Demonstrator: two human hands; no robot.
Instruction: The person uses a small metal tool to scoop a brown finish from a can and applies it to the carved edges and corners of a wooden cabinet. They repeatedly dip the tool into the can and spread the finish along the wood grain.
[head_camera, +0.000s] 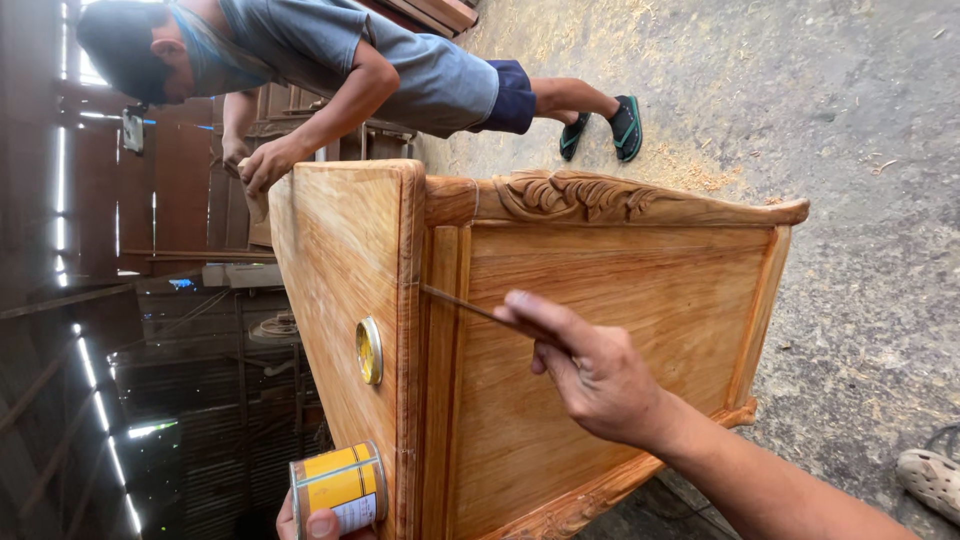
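At the bottom of the frame, my left hand (322, 522) is wrapped around a small yellow and white metal tin (340, 487), with the thumb pressed on its side. In the lower centre, my right hand (592, 372) pinches a thin dark brush handle (462, 304); its tip touches the corner groove of the light brown carved wooden cabinet (610, 300). A round yellow tin lid (369, 350) lies on the cabinet's top surface. Farther away, in the upper left of the frame, another person in a grey shirt (400, 60) presses a hand (262, 165) with a cloth on the cabinet's far edge.
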